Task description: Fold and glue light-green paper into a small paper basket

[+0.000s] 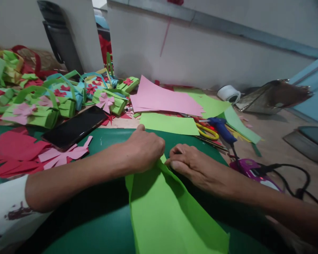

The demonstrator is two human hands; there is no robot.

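The green folded sheet (156,211), nearer and to the right of the phone (75,127), has its far end pinched narrowly by the fingers of left hand (145,148) and right hand (192,162); folding appears underway, calling for aligned edges.

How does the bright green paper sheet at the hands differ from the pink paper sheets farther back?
The bright green paper sheet is held at its far end by the left hand and right hand; the pink paper sheets are untouched.
The green sheet is creased and bent along its right side; the pink sheets look mostly flat.
The green sheet extends over the dark green surface; the pink sheets overlap beyond it.
Both are plain-coloured.
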